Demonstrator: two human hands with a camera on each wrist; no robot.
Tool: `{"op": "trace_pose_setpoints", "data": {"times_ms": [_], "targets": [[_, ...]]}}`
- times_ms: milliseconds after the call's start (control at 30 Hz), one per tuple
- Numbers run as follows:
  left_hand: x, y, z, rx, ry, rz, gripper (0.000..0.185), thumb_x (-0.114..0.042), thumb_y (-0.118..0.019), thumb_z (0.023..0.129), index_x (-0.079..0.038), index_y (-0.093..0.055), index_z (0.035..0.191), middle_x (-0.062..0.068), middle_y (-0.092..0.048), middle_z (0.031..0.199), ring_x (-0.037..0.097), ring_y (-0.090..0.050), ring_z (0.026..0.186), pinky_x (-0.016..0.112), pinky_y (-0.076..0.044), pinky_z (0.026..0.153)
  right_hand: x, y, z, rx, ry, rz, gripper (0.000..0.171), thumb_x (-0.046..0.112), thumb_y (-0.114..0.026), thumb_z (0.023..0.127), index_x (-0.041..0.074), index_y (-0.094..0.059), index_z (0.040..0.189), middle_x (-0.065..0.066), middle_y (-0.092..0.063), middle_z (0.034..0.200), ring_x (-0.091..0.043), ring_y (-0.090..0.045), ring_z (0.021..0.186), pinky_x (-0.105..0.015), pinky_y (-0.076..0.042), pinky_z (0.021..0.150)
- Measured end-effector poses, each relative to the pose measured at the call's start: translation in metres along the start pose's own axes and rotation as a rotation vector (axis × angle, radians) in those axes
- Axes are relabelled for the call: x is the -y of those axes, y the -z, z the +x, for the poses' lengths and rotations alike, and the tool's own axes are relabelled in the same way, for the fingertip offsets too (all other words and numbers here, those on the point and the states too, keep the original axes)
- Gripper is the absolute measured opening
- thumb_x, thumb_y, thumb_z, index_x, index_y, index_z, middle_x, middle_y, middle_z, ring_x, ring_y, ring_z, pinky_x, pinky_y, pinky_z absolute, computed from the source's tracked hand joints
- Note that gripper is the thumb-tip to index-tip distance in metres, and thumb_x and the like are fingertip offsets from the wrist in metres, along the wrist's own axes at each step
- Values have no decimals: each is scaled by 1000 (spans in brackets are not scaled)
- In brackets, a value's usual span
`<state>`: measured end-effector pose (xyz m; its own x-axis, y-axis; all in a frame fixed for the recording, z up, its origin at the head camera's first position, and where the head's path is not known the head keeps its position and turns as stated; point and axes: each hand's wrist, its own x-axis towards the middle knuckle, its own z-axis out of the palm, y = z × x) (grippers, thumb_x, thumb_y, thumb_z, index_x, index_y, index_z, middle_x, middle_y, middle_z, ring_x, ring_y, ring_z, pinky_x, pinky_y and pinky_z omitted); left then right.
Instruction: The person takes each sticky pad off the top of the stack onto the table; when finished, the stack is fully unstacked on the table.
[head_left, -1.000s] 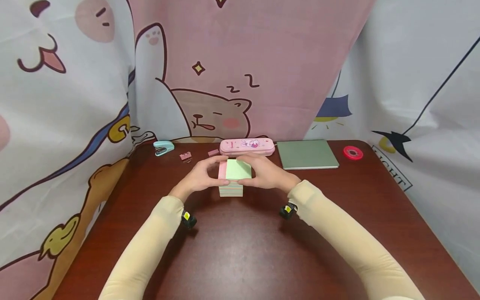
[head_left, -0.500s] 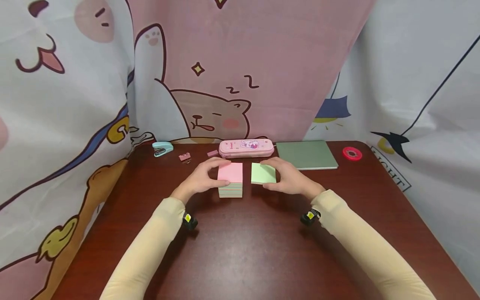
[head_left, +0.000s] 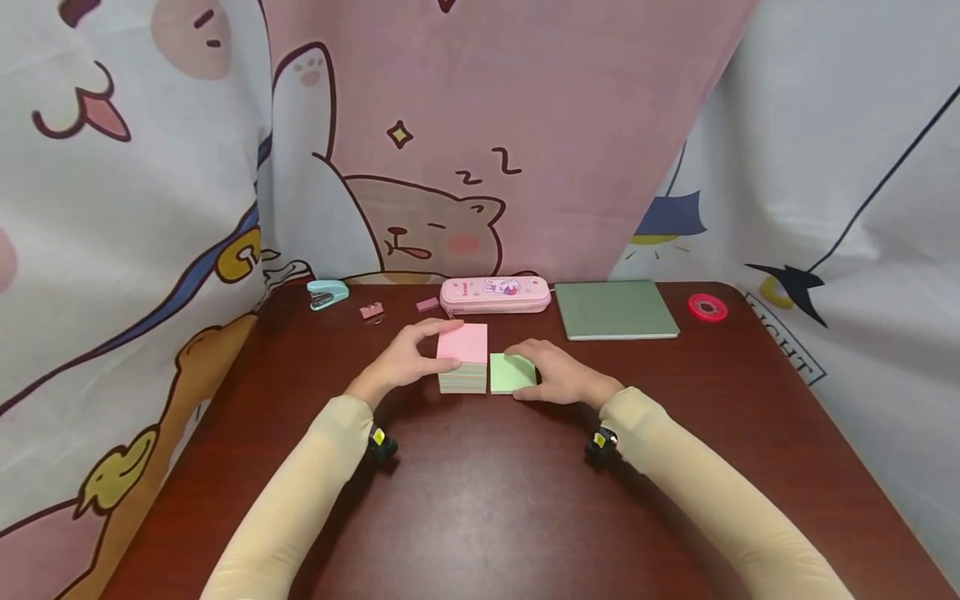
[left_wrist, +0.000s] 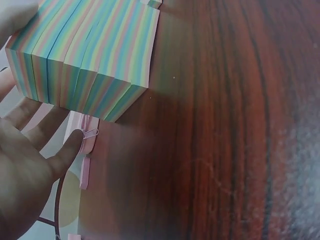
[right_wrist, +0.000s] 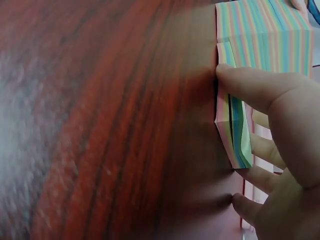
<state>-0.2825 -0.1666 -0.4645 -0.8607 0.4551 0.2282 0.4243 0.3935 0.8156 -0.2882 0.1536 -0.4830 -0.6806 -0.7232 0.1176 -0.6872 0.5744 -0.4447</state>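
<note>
A tall stack of sticky-note pads [head_left: 462, 354], pink on top with striped pastel sides, stands on the table. My left hand [head_left: 400, 358] grips its upper left part, thumb on the near side and fingers at the far side. Just right of the stack, low at the table top, is a thin pad of sticky notes [head_left: 510, 375] with a light green top. My right hand [head_left: 561, 375] pinches this pad between the thumb at its near edge and fingers at the far edge. In the right wrist view the thin pad [right_wrist: 234, 122] shows several coloured layers.
Along the back of the brown table [head_left: 465, 500] lie a light blue stapler [head_left: 327, 294], a pink binder clip [head_left: 371, 311], a small pink block [head_left: 427, 305], a pink pencil case [head_left: 495, 295], a green notebook [head_left: 617, 310] and a red ring-shaped roll [head_left: 707, 307].
My right hand has taken the green-topped pad off the stack, moved it right and lowered it beside the stack, uncovering the pink top. My left hand has stayed on the stack.
</note>
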Motion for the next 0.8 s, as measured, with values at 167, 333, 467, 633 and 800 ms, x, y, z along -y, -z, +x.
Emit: {"op": "trace_pose_setpoints", "data": {"times_ms": [167, 333, 467, 633, 800], "targets": [[1, -2, 0, -3, 2, -27, 69, -17, -91, 83, -13, -64, 146, 10, -62, 148, 31, -51, 140, 60, -33, 122, 0, -4, 3, 4, -1, -3, 71, 31, -88, 84, 3, -59, 143, -12, -65, 138, -32, -57, 127, -54, -41, 112], [0, -3, 0, -7, 1, -32, 71, -10, -90, 82, -4, -61, 147, 17, -60, 149, 38, -49, 141, 62, -30, 122, -1, -5, 5, -11, 0, -9, 71, 32, -89, 83, 5, -60, 142, -9, -67, 135, -29, -60, 124, -52, -42, 111], [-6, -2, -1, -6, -8, -9, 68, -12, -89, 83, -6, -62, 146, 16, -61, 148, 36, -51, 140, 61, -33, 121, -1, -5, 5, -8, -6, -10, 71, 33, -90, 83, 6, -61, 142, -8, -67, 135, -27, -60, 123, -51, -42, 111], [3, -2, 0, -19, -25, -18, 68, -17, -90, 83, -13, -64, 146, 9, -63, 146, 30, -52, 139, 59, -34, 121, 0, -5, 4, -18, -3, -13, 70, 32, -90, 83, 6, -61, 141, -8, -68, 134, -28, -60, 123, -52, -42, 110], [3, -3, 0, -21, -31, -24, 68, -16, -90, 83, -11, -64, 145, 9, -63, 146, 30, -53, 139, 59, -34, 121, 1, -4, 4, -6, -12, -8, 74, 35, -90, 82, 4, -60, 142, -11, -66, 136, -30, -59, 125, -53, -43, 110]]}}
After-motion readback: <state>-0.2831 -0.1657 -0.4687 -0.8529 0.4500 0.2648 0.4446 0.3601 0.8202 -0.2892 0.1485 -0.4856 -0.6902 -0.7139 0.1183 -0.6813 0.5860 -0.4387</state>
